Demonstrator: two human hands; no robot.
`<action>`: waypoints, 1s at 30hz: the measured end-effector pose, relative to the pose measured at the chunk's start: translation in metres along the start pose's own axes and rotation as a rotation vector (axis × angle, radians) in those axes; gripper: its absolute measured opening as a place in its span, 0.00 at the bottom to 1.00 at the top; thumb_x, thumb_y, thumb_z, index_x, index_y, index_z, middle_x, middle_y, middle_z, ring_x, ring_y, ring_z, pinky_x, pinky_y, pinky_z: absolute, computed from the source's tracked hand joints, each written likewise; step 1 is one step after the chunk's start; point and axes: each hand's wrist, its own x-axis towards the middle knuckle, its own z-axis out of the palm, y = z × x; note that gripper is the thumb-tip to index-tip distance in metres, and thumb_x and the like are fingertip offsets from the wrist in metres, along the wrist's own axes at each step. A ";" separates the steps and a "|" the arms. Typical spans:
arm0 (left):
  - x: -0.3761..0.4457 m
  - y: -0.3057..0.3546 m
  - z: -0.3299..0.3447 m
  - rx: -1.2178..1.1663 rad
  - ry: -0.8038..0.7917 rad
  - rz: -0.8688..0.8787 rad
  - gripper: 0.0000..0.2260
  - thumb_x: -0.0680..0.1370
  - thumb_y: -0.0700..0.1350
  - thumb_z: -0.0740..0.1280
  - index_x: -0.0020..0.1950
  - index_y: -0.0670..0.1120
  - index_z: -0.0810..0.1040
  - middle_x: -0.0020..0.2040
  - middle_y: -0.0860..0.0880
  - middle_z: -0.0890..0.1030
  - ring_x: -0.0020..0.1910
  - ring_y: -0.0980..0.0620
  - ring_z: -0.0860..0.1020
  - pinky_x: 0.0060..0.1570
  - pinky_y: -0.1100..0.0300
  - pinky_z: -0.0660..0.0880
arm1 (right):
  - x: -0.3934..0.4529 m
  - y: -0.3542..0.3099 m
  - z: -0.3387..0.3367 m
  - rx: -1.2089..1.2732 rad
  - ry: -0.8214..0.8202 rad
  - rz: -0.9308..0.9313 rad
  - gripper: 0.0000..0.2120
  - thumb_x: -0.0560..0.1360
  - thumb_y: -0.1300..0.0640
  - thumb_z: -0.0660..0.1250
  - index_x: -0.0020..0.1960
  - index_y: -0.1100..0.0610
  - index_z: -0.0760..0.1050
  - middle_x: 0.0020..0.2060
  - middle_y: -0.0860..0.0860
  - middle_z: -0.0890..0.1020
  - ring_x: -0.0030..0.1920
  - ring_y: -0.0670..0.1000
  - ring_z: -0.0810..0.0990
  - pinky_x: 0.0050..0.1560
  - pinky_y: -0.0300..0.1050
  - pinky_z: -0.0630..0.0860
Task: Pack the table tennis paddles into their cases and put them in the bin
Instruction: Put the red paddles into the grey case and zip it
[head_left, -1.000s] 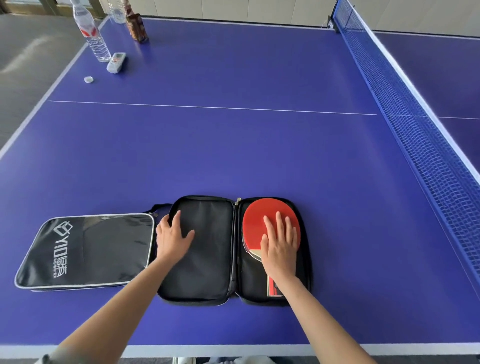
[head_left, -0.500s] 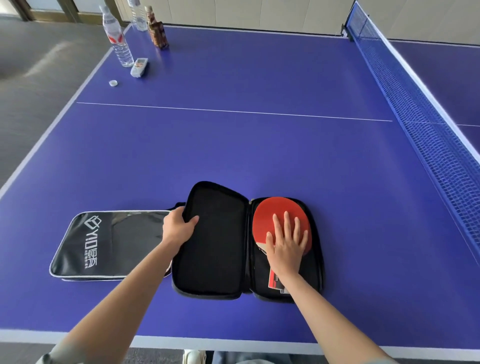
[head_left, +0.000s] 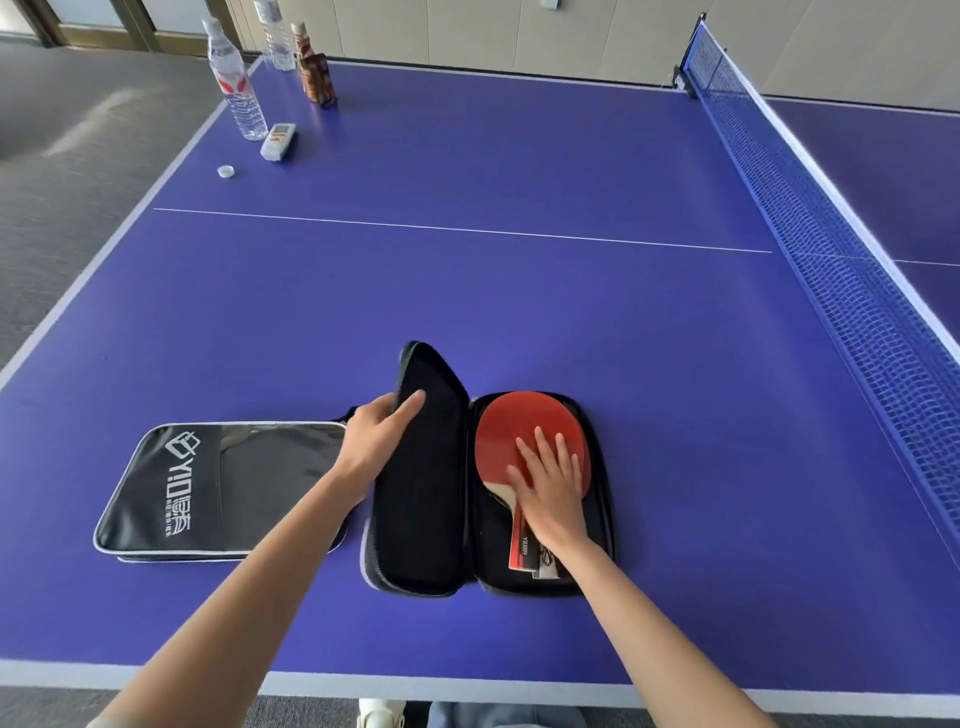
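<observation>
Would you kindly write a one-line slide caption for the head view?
Left hand lifts the open case's lid while the right hand presses the red paddle flat inside.

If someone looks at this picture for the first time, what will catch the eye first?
Probably the red paddle lying in the right half of the open black case, near the table's front edge, with the right hand flat on it. Next, the left hand grips the case's raised lid. A closed case lies to the left, and the net runs along the right.
</observation>
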 end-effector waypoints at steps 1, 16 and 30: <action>-0.001 0.006 0.007 -0.013 -0.076 0.023 0.20 0.75 0.61 0.64 0.48 0.45 0.80 0.46 0.52 0.82 0.46 0.53 0.79 0.48 0.58 0.74 | 0.000 -0.004 -0.010 0.179 -0.003 0.046 0.23 0.81 0.45 0.53 0.74 0.49 0.59 0.76 0.46 0.55 0.77 0.49 0.44 0.76 0.49 0.42; -0.005 -0.018 0.151 0.415 -0.214 0.358 0.17 0.81 0.46 0.59 0.70 0.46 0.70 0.71 0.47 0.69 0.71 0.48 0.64 0.70 0.52 0.63 | 0.005 0.047 -0.085 0.863 0.067 0.267 0.05 0.76 0.58 0.67 0.45 0.59 0.79 0.36 0.53 0.80 0.38 0.49 0.76 0.40 0.45 0.71; 0.001 -0.075 0.188 1.184 -0.091 0.527 0.24 0.79 0.59 0.39 0.75 0.60 0.39 0.79 0.48 0.40 0.77 0.45 0.38 0.74 0.48 0.35 | 0.017 0.080 -0.060 0.716 0.188 0.463 0.16 0.70 0.64 0.72 0.56 0.61 0.72 0.50 0.57 0.81 0.43 0.49 0.79 0.47 0.40 0.74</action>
